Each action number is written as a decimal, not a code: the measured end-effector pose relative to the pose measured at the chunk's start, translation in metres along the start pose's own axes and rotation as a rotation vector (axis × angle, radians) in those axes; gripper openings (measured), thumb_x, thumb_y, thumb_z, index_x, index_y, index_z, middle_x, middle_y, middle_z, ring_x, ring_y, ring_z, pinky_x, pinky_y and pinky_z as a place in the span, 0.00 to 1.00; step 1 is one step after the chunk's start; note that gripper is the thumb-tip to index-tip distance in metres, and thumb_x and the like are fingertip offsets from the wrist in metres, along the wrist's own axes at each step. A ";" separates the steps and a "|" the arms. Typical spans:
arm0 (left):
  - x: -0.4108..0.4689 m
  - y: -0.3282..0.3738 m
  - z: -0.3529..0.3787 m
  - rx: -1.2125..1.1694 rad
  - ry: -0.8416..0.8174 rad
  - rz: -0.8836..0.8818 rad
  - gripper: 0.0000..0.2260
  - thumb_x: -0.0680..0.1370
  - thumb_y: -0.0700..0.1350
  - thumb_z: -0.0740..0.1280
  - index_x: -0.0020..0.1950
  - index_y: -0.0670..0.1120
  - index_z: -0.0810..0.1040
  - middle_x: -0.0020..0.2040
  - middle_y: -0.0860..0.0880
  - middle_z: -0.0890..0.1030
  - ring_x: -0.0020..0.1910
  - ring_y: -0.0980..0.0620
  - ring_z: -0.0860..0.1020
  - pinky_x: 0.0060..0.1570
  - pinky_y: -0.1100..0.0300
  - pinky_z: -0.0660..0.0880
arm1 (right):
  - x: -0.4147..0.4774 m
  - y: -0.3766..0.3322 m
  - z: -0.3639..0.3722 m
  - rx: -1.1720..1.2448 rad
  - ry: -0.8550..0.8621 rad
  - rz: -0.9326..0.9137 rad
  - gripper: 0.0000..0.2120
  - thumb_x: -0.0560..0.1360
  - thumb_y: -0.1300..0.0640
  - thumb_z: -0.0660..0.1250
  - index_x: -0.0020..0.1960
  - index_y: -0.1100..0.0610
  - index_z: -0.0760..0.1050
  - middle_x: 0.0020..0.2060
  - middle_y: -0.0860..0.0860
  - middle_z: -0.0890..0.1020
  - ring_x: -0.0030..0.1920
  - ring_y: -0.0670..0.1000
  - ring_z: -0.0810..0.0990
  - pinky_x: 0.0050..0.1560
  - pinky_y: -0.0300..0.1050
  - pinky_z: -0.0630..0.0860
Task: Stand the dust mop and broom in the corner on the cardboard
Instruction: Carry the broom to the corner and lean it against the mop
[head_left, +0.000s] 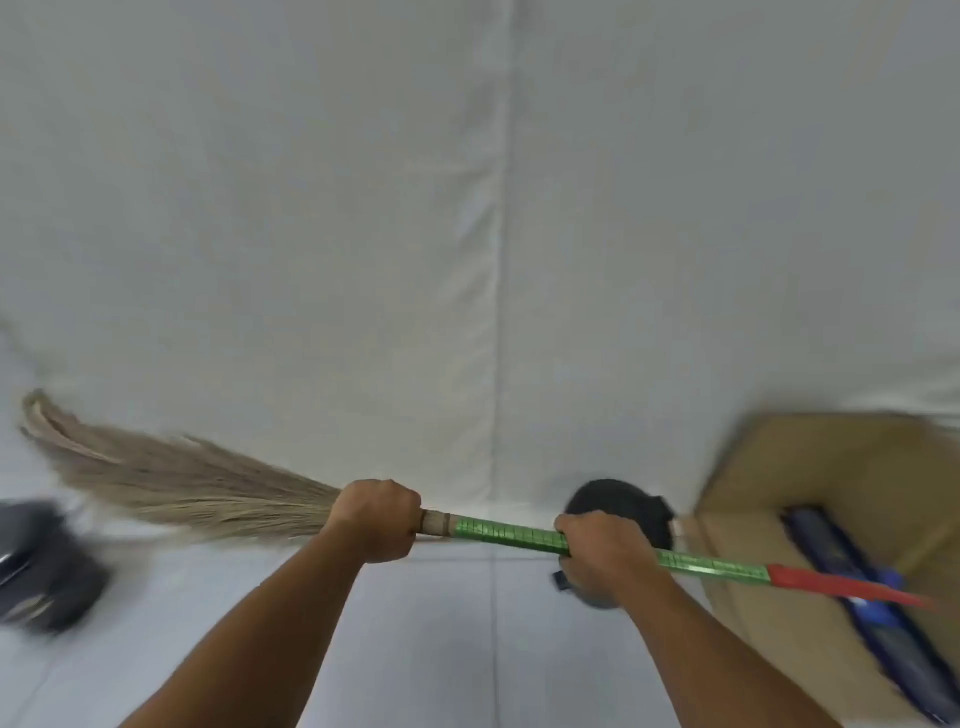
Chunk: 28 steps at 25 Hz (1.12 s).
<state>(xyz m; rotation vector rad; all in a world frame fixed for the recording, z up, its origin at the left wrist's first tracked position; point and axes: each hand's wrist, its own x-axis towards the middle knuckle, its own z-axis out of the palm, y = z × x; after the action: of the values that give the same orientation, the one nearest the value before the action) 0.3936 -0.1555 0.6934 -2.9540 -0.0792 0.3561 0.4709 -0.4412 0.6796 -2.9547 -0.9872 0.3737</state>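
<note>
between both fists (376, 519) (597, 551), broom (506, 537) level

broom (218, 493) left, cardboard (810, 478) right — dust mop (852, 566) on it

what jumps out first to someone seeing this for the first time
The broom held level across the middle: the left hand grips where the straw bristles meet the green handle, and the right hand grips further along toward the red tip. At the lower right, the blue dust mop already sits on the cardboard. A dark round object lies on the floor behind the right hand, too blurred to identify.
</note>
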 end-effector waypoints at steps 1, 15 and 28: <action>0.031 0.038 -0.019 0.017 0.037 0.065 0.04 0.69 0.48 0.58 0.40 0.51 0.72 0.39 0.50 0.80 0.37 0.45 0.78 0.34 0.57 0.68 | -0.015 0.044 -0.007 0.013 0.025 0.068 0.02 0.69 0.54 0.59 0.41 0.48 0.67 0.40 0.51 0.81 0.36 0.56 0.77 0.33 0.48 0.66; 0.216 0.527 -0.156 0.160 0.267 0.956 0.17 0.71 0.49 0.64 0.56 0.47 0.67 0.52 0.45 0.79 0.48 0.42 0.77 0.46 0.50 0.69 | -0.284 0.403 0.034 0.177 0.211 0.949 0.06 0.71 0.49 0.59 0.47 0.46 0.71 0.40 0.48 0.79 0.42 0.54 0.80 0.40 0.46 0.74; 0.412 0.780 -0.157 0.266 0.121 1.180 0.18 0.76 0.51 0.64 0.63 0.46 0.67 0.61 0.43 0.76 0.61 0.41 0.74 0.58 0.46 0.71 | -0.316 0.591 0.053 0.340 0.047 1.304 0.07 0.73 0.45 0.65 0.45 0.47 0.69 0.39 0.46 0.76 0.38 0.50 0.77 0.40 0.48 0.77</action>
<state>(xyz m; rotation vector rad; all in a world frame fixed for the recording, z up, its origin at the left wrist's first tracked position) 0.8566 -0.9188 0.6167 -2.3958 1.5899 0.2647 0.5643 -1.1064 0.6525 -2.7677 1.0186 0.3671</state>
